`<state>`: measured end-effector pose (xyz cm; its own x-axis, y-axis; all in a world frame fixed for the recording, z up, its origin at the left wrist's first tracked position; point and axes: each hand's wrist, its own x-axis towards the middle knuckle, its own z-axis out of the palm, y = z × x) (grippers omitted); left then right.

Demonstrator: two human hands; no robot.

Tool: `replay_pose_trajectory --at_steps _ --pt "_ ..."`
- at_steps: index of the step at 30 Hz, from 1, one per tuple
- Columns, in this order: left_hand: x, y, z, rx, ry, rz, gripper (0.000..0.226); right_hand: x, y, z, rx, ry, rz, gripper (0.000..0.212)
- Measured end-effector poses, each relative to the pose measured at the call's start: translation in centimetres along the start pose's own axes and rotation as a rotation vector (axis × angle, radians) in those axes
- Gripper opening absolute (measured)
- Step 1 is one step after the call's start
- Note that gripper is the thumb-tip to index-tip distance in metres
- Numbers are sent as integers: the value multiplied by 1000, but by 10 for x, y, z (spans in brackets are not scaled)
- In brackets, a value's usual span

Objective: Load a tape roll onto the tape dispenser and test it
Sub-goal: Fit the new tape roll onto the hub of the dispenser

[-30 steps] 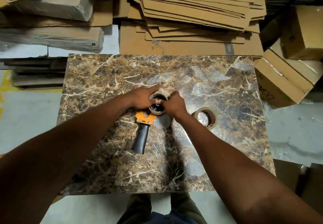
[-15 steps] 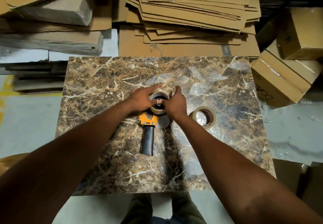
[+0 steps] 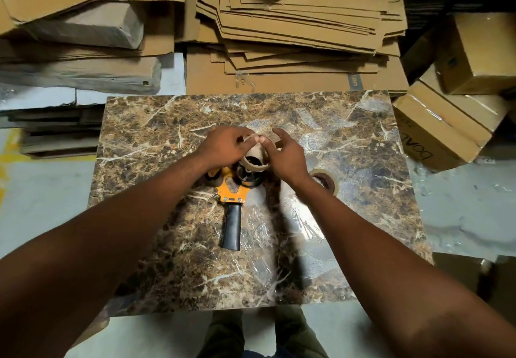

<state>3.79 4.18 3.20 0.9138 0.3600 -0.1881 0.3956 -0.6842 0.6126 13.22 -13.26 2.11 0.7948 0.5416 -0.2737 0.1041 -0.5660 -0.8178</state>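
Note:
An orange tape dispenser (image 3: 229,190) with a black handle lies flat on the marble-patterned table (image 3: 156,123). Its black hub (image 3: 249,180) is exposed. Just above the hub, a bare brown cardboard core (image 3: 253,160) is tilted and held up. My left hand (image 3: 223,148) and my right hand (image 3: 286,155) both pinch the core's top rim, fingertips nearly touching. A full roll of clear tape (image 3: 325,181) lies flat on the table to the right, partly hidden behind my right wrist.
Stacks of flattened cardboard (image 3: 293,30) lie beyond the table's far edge. Closed cardboard boxes (image 3: 441,128) stand at the right. Wrapped bundles (image 3: 83,75) are piled at the back left. My legs (image 3: 265,335) are at the near edge.
Both hands have risen and lifted the cardboard core off the dispenser's hub, which now shows beneath it. The dispenser's handle has swung closer to straight toward me.

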Motion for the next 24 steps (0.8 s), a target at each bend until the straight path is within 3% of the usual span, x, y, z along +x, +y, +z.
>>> replay_pose_trajectory --at_steps 3,6,8,15,19,24 --pt "12 11 12 67 1 8 56 8 12 -24 -59 23 -62 55" --pt "24 22 34 191 -33 -9 49 16 35 -44 -62 62 -37 32" --pt "29 31 51 142 -31 0 44 22 48 -51 -73 84 -28 23" --pt "50 36 92 61 -97 41 55 46 92 -59 -389 96 15 33" --pt "59 30 105 190 -254 45 55 48 107 -57 -666 88 -33 42" --pt "65 31 104 346 -335 144 62 47 117 -56 -757 -21 -98 54"
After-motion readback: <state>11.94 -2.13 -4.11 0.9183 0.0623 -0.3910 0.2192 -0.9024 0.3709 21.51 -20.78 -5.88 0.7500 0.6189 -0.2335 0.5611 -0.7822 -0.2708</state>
